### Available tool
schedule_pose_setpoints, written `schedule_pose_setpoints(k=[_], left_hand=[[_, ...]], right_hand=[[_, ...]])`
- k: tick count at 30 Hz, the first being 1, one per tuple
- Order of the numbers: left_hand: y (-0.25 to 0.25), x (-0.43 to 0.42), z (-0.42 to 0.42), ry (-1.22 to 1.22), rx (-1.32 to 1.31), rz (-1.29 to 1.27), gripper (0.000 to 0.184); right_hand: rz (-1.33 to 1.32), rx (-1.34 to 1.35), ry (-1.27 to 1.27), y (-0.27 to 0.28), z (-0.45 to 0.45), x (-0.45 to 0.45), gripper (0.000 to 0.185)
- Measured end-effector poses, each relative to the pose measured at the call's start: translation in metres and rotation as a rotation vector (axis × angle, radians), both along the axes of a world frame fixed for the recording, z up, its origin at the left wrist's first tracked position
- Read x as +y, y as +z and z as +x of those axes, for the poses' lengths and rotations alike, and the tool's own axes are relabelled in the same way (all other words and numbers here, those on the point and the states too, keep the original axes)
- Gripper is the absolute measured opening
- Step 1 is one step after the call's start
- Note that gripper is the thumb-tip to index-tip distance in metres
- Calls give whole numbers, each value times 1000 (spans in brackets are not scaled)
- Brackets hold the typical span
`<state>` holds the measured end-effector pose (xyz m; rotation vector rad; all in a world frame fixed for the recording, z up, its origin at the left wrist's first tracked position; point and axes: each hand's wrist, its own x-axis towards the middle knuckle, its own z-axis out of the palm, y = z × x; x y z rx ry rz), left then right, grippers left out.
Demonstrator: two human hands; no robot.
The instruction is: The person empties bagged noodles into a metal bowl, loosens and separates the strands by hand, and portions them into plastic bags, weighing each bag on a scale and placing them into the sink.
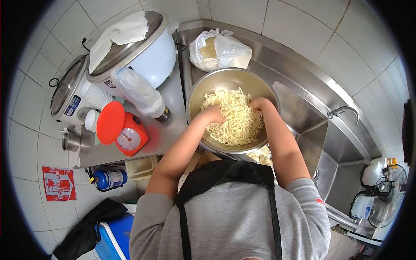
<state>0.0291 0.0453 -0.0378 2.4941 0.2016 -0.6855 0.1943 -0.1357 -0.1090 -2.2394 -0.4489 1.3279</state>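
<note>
A large steel mixing bowl (200, 84) holds a heap of pale yellow noodles (236, 123). From the left side, my left hand (213, 113) reaches into the heap, its fingers sunk among the strands and mostly hidden. Opposite it, my right hand (259, 104) is curled into the upper right of the noodles, fingertips covered. Both hands grip the mass between them inside the bowl. Just below the bowl's near rim, partly covered by it, lie some pale pieces (261, 155) that I cannot identify.
Behind the bowl sits a white plastic bag (221, 50). On the left counter stand a red kitchen scale (130, 136), a plastic-wrapped bottle (139, 93), stacked foam cups (96, 96) and large rice cookers (149, 65). To the right are steel sinks (303, 134) with a faucet (344, 112).
</note>
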Motion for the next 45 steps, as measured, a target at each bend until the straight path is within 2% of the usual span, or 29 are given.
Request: schedule_pose_setpoints(k=[2, 3, 4, 7, 8, 10, 11, 12, 13, 15, 16, 17, 19, 21, 22, 25, 28, 29, 30, 31, 32, 33, 34, 37, 38, 39, 41, 44, 45], left_hand=[[-4, -6, -2, 111, -82, -112, 82], [-7, -9, 0, 165, -127, -168, 88], [-18, -11, 0, 190, -224, -78, 101], [-15, -11, 2, 405, -191, -582, 103], [-11, -13, 1, 491, -160, -687, 101], [-16, -7, 0, 480, -255, -849, 101], [-20, -4, -2, 475, -300, -930, 102], [-5, -6, -9, 486, -371, -966, 83], [5, -5, -12, 532, -341, -995, 78], [20, -1, -11, 626, -277, -1058, 68], [24, -1, -9, 614, -343, -999, 48], [35, -3, -9, 561, -422, -954, 44], [72, -11, -12, 450, -570, -858, 37], [97, -12, -8, 310, -703, -756, 30], [111, -16, -9, 320, -758, -848, 26], [154, -25, -10, 374, -853, -896, 31], [180, -30, -9, 399, -884, -1065, 40], [180, -27, -3, 325, -954, -978, 43], [186, -24, 0, 251, -1020, -889, 46], [191, -24, 0, 176, -1082, -797, 49], [195, -25, -4, 256, -976, -842, 50], [199, -26, -5, 237, -997, -802, 51], [201, -26, -6, 216, -1018, -762, 51], [205, -25, -4, 194, -1038, -530, 55], [209, -25, -5, 204, -1037, -408, 55], [210, -25, -6, 214, -1032, -284, 56], [208, -25, -6, 193, -1050, -84, 54], [217, -25, -8, 114, -1039, 157, 44], [220, -25, -12, 84, -1018, 228, 40]], right_hand=[[191, 186, -93, -1, -15, -3, 45], [287, 274, -139, 16, -29, -1, 45], [278, 309, -113, 13, -28, 1, 46], [442, 452, -144, 20, -40, -4, 54], [488, 506, -193, 15, -40, -5, 54], [587, 600, -273, 15, -32, -1, 54], [700, 496, -267, 16, -25, 1, 53], [811, 393, -263, 28, -25, 2, 52], [916, 294, -263, 42, -29, 0, 52], [843, 29, -448, 84, -21, -5, 48], [914, 80, -425, 110, -22, -6, 47], [986, 130, -404, 139, -25, -9, 47], [957, -22, -321, 198, -39, -13, 50], [900, -220, -297, 231, -46, -18, 54], [912, -232, -235, 243, -49, -21, 60], [779, -599, -147, 270, -68, -24, 70], [838, -639, -116, 295, -95, -26, 75], [857, -649, -118, 296, -96, -26, 77], [906, -602, -237, 292, -95, -25, 76], [900, -688, -172, 291, -97, -26, 75], [892, -775, -106, 292, -101, -28, 74], [882, -862, -39, 292, -103, -30, 74], [826, -921, 35, 282, -96, -30, 62], [784, -1007, 14, 282, -96, -31, 43], [993, -945, -153, 279, -101, -27, 35], [914, -958, -131, 279, -99, -27, 35], [757, -974, -95, 279, -97, -28, 34], [923, -883, -239, 286, -101, -26, 32], [808, -913, -147, 285, -98, -26, 31]])
